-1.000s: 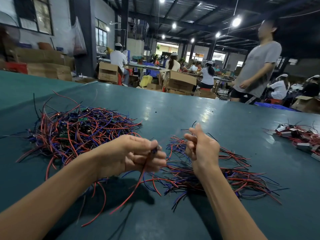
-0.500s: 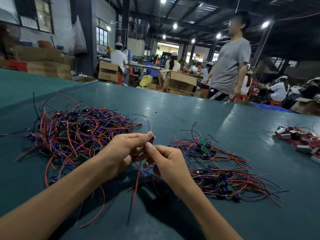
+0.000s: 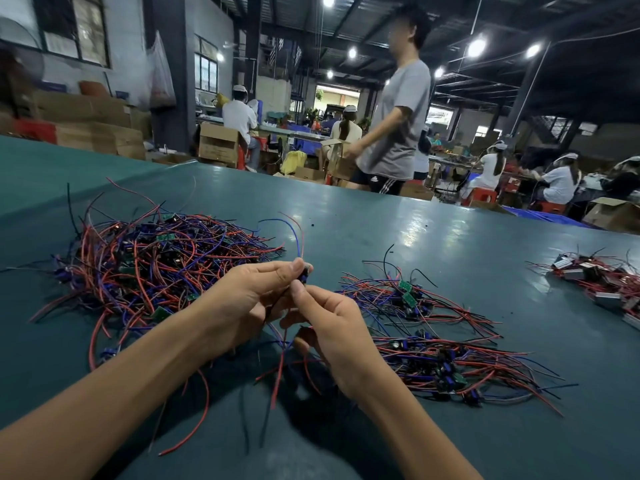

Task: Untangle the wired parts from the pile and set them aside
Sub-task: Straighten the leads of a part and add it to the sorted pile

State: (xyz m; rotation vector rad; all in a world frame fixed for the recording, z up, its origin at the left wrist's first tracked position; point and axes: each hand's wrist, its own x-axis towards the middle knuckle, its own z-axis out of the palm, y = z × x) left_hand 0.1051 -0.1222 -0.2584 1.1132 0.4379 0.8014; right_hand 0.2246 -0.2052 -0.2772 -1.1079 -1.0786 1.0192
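Observation:
A big tangled pile of red, blue and black wired parts (image 3: 152,265) lies on the green table at the left. My left hand (image 3: 249,299) pinches a small wired part (image 3: 304,273) between thumb and forefinger above the table. Its blue and red leads arc upward, and other wires hang down below the hands. My right hand (image 3: 329,327) meets it from the right, its thumb and fingertip on the same part. A smaller spread of separated wired parts (image 3: 433,341) lies to the right of my hands.
The green table (image 3: 381,216) stretches far ahead. Another small heap of parts with metal cases (image 3: 602,282) sits at the right edge. A person in a grey shirt (image 3: 398,126) walks past beyond the table. Seated workers and cardboard boxes fill the background.
My right hand came in from the right to meet the left at the held part, and both rose a little. The person in grey walked leftward behind the table.

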